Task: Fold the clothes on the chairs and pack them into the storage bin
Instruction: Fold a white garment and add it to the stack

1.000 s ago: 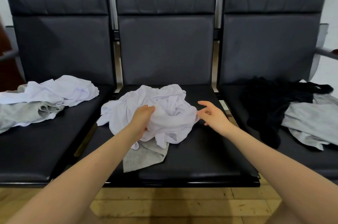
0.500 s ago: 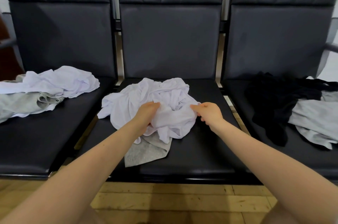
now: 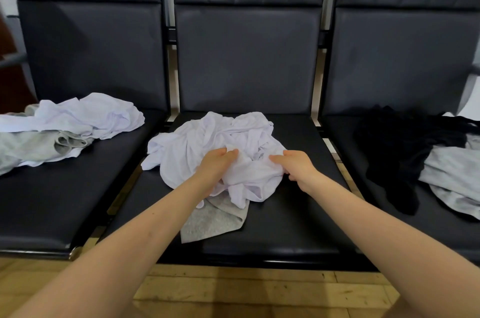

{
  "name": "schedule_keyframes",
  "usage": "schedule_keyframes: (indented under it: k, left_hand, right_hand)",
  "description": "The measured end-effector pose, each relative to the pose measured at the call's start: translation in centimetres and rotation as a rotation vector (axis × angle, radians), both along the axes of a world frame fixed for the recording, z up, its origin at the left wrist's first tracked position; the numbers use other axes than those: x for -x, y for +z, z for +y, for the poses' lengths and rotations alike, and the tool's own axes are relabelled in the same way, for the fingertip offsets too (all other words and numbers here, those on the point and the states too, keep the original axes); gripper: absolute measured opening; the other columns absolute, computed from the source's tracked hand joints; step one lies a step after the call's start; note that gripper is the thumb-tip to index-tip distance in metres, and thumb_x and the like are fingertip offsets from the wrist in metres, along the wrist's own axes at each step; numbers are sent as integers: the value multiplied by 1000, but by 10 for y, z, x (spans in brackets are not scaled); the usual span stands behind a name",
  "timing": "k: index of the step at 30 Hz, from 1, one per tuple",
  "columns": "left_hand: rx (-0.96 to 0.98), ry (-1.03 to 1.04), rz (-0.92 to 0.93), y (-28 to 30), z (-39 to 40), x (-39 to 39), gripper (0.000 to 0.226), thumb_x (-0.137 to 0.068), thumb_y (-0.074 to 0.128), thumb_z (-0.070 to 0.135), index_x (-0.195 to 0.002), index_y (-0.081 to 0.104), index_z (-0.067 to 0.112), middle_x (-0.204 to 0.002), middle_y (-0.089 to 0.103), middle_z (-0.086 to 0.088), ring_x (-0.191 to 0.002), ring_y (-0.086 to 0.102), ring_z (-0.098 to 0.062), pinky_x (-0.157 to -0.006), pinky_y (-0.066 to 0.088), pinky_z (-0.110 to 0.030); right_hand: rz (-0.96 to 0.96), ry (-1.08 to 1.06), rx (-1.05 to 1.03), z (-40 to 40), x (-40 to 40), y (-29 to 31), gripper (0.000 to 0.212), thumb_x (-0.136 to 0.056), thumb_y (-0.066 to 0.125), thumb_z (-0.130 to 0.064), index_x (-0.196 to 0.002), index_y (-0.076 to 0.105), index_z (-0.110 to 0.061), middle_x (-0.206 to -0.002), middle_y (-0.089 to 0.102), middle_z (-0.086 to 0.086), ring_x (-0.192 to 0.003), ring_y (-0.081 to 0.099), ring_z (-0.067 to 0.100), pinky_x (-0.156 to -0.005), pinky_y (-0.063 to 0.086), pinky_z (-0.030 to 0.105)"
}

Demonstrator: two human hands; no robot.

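Note:
A crumpled white garment (image 3: 207,141) lies in a heap on the middle chair seat (image 3: 285,214). My left hand (image 3: 217,165) grips a bunch of its cloth near the heap's centre. My right hand (image 3: 296,167) pinches the same white cloth at the heap's right edge. A grey garment (image 3: 210,221) sticks out from under the white one toward the seat's front. No storage bin is in view.
The left chair (image 3: 78,201) holds a white garment (image 3: 85,115) on top of a grey one (image 3: 28,146). On the right chair lie a black garment (image 3: 400,146) and a grey one (image 3: 457,177). Wooden floor (image 3: 233,291) runs in front of the seats.
My right hand, open beside the heap a second ago, has closed on the white cloth's right edge. My left hand keeps its grip. The view has moved slightly closer.

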State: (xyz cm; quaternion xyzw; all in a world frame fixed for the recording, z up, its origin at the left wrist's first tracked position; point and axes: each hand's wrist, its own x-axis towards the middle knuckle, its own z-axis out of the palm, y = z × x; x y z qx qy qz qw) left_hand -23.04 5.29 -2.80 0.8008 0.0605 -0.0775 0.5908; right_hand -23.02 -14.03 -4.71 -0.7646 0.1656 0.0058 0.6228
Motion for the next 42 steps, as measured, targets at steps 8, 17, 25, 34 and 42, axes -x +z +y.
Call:
schedule_keyframes:
  k: [8, 17, 25, 34, 42]
  left_hand:
    - [21, 103, -366, 37, 7, -8, 34, -95, 51, 23, -68, 33, 13, -65, 30, -2, -58, 29, -12, -51, 27, -21]
    - [128, 151, -648, 167, 4, -12, 25, -96, 39, 21, -100, 62, 11, -86, 58, 9, -76, 51, -6, -66, 41, -22]
    - [254, 210, -859, 349, 2, 34, 22, -96, 31, 18, -76, 40, 13, -73, 37, 3, -65, 32, -12, -59, 29, -26]
    - [278, 222, -1242, 487, 6, 106, 21, -97, 36, 22, -81, 41, 11, -73, 38, 2, -64, 35, -11, -58, 29, -25]
    - [173, 237, -1102, 483, 5, 89, 30, -99, 32, 20, -71, 42, 15, -73, 41, 4, -66, 38, -10, -57, 30, -22]
  right_hand:
    - [-264, -117, -274, -17, -3, 58, 27, -94, 56, -11, -120, 60, -6, -117, 62, 10, -106, 59, 23, -91, 51, 36]
    - [-519, -89, 69, -11, 6, 188, 20, -98, 43, -15, -106, 61, -12, -89, 58, 7, -70, 49, 16, -57, 41, 23]
    - [-725, -50, -198, -5, 46, 352, 18, -94, 44, -15, -85, 59, -17, -77, 53, 3, -63, 46, 16, -51, 42, 20]
    - [-961, -14, -446, 8, 114, 488, 34, -95, 55, -25, -112, 60, 4, -104, 66, 11, -85, 53, 21, -85, 50, 33]
    - [-895, -3, -300, -4, 106, 488, 14, -94, 50, -9, -83, 49, -18, -64, 35, 0, -53, 32, 12, -43, 27, 22]
